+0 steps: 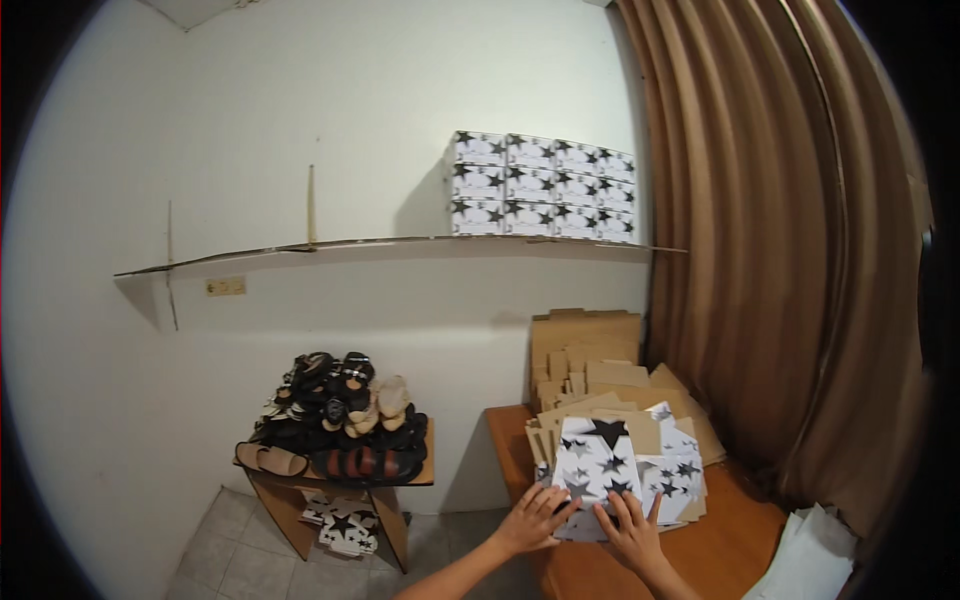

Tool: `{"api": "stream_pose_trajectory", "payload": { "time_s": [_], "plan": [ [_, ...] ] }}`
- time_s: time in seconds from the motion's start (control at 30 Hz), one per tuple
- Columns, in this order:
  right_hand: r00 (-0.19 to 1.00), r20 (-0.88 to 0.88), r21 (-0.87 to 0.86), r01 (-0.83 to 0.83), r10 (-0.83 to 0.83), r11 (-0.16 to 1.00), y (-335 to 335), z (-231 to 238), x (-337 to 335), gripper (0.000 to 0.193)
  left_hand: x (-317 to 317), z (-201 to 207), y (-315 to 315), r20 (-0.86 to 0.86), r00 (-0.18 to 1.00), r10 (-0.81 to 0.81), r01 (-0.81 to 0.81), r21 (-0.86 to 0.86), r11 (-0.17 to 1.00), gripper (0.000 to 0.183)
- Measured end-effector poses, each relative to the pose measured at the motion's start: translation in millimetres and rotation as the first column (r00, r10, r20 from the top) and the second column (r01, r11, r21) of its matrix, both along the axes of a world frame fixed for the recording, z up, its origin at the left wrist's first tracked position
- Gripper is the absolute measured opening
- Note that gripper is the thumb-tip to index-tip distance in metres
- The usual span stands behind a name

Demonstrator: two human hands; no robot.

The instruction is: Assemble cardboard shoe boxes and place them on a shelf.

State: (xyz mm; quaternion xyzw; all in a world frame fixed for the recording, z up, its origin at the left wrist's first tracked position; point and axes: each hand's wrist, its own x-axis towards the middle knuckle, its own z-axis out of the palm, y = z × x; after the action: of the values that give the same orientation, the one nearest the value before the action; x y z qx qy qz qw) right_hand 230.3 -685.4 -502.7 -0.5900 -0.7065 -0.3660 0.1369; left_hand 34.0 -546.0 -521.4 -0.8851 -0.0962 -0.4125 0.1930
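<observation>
In front of me, over the orange-brown table, is a white cardboard shoe box (596, 455) printed with black and grey stars. My left hand (535, 520) grips its near left corner, fingers bent over the edge. On the near right side, my right hand (630, 530) holds it with the fingers spread over the printed face. A second star-printed cardboard piece (672, 478) lies just right of the box, partly under it. Flat brown cardboard sheets (600, 400) are piled behind. The undersides of the box and some fingertips are hidden.
Star-printed boxes (530, 185) stand stacked on a wall shelf (370, 243). A small wooden table (428, 455) at left bears a heap of sandals and shoes (345, 415), with star-printed cardboard (345, 525) beneath. A brown curtain (760, 240) and white sheets (805, 555) are at right.
</observation>
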Motion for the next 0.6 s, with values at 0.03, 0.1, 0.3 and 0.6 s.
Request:
{"api": "stream_pose_trajectory", "payload": {
  "time_s": [0.03,0.1,0.3,0.6],
  "plan": [
    [0.999,0.048,0.047,-0.021,0.018,0.999,22,10,-7,0.069,-11,11,13,0.002,0.998,0.064,-0.064,0.021,0.998,0.102],
    [0.992,0.101,0.140,-0.088,0.074,0.986,66,33,-23,0.060,-34,36,43,0.031,0.991,0.131,-0.133,0.072,0.988,0.102],
    [0.955,0.257,0.415,-0.248,0.148,0.876,202,132,-77,0.077,-104,148,136,0.142,0.932,0.333,-0.362,0.325,0.874,0.101],
    [0.916,0.309,0.607,-0.396,0.255,0.688,336,312,-171,0.069,-199,329,234,0.306,0.845,0.438,-0.535,0.468,0.704,0.107]
  ]
}}
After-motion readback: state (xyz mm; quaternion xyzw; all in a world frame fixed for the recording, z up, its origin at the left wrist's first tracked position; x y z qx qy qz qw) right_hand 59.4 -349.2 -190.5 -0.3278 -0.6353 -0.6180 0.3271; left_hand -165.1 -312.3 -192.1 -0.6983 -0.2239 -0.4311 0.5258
